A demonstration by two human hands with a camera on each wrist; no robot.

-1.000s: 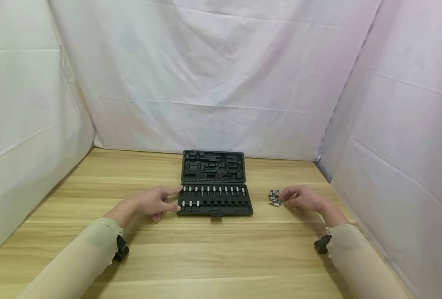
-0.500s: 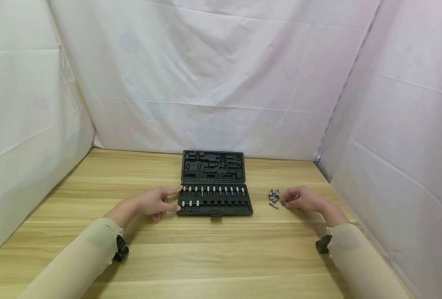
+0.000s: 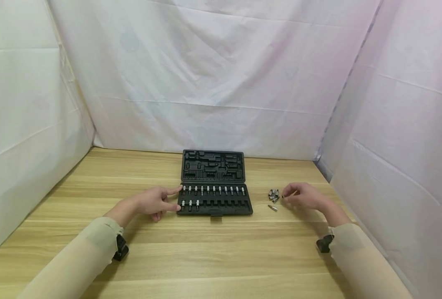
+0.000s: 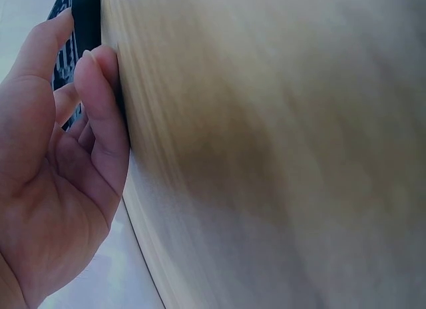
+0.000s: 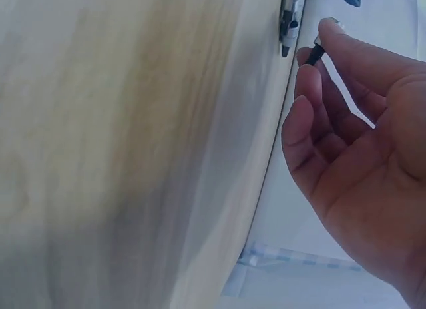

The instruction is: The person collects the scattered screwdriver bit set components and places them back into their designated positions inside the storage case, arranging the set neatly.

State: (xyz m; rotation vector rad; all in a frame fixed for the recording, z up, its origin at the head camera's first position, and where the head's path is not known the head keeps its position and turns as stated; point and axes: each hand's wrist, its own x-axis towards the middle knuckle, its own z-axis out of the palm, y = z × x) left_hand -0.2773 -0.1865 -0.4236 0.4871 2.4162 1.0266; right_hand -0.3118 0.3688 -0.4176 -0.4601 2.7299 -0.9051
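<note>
Bits (image 3: 190, 204) are filling the upper row of the case (image 3: 236, 212), only three below; loose bits (image 3: 273, 207) are remaining toward worktop's (image 3: 217, 257) right edge. Right hand (image 3: 305, 196) is pinching one bit (image 5: 317, 53); wide-spread left hand (image 3: 154, 201) is touching case's left edge.

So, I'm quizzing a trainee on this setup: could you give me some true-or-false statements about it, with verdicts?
1. The left hand touches the open black case. True.
2. The case's lower row is full. False: only three bit sockets, at its left end, sit there.
3. The right hand pinches a bit socket. True.
4. One bit socket lies apart from the loose pile. True.
5. The pile lies left of the case. False: it lies to the right.
</note>
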